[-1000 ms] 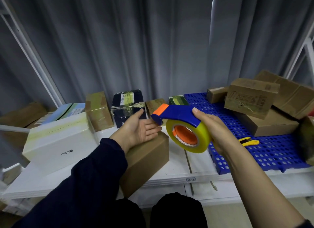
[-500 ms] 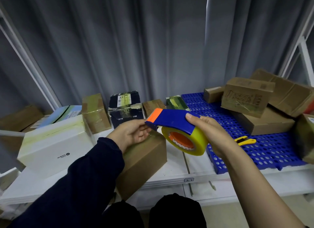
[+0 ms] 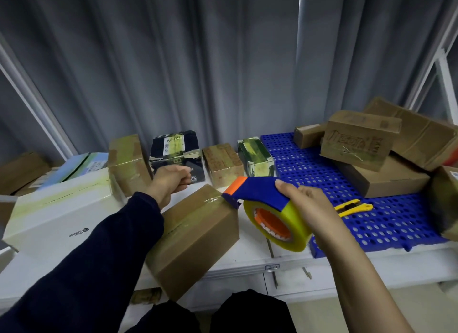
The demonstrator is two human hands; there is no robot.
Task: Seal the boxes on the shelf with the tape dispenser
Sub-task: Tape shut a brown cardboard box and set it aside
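A brown cardboard box [image 3: 198,236] lies at an angle on the white shelf [image 3: 250,256], its near corner past the front edge. My right hand [image 3: 312,206] grips the blue and orange tape dispenser [image 3: 257,192] with its yellow tape roll [image 3: 280,223]; the dispenser's mouth is at the box's far right top corner. My left hand [image 3: 171,180], fingers curled, is above the box's far left edge and seems to pinch the end of a clear tape strip [image 3: 210,199] that runs from the dispenser across the box top.
A large white box [image 3: 57,208] sits at the left. Several taped small boxes [image 3: 223,163] stand along the back by the grey curtain. On the right, a blue perforated mat [image 3: 371,221] holds a yellow utility knife [image 3: 352,206] and stacked cardboard boxes [image 3: 359,144].
My left hand went from open at the dispenser's mouth to a pinch, then drew back left and away. The dispenser dropped to the box's far right corner.
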